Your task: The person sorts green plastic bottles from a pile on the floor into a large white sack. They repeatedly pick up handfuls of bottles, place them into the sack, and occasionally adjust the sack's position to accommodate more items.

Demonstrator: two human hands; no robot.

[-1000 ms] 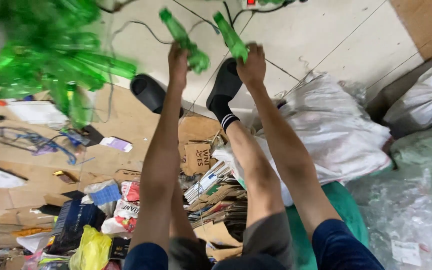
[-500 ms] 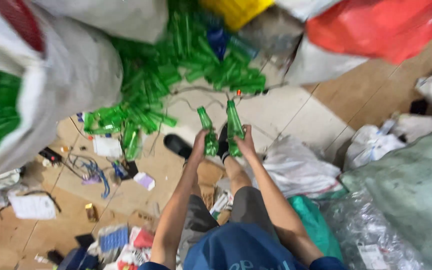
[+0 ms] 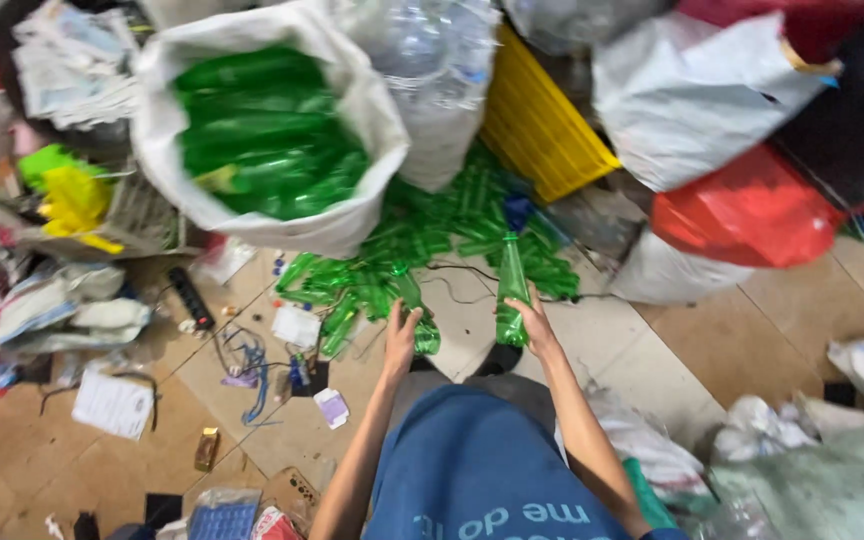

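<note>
My left hand (image 3: 399, 336) is closed around a green plastic bottle (image 3: 415, 308), which leans neck-up and away from me; my right hand (image 3: 530, 325) grips a second green bottle (image 3: 510, 290) by its lower body, holding it almost upright, neck pointing away. The two hands are near each other but apart, both stretched out ahead of my blue shirt (image 3: 482, 470); between them and a little nearer to me I see something dark on the floor, which may be my shoe, though the view is too blurred to be sure.

Just beyond both hands lies a heap of loose green bottles (image 3: 422, 240) spread over the pale floor tiles (image 3: 712, 350); a thin dark cable (image 3: 462, 270) runs across the tiles between the heap and my fingers. Farther off past my left hand stands a big white sack (image 3: 352, 110) filled with more green bottles, its mouth open toward me; straight beyond the heap leans a clear bag of crushed transparent bottles (image 3: 432, 70); beyond my right hand sits a yellow crate (image 3: 537, 130), tilted. Out to the right of my right hand are a white bag (image 3: 692, 90) and a red bag (image 3: 752, 210), touching; to the left of my left hand, scattered papers (image 3: 112, 400) and a black power strip (image 3: 190, 297) lie on the brown floor.
</note>
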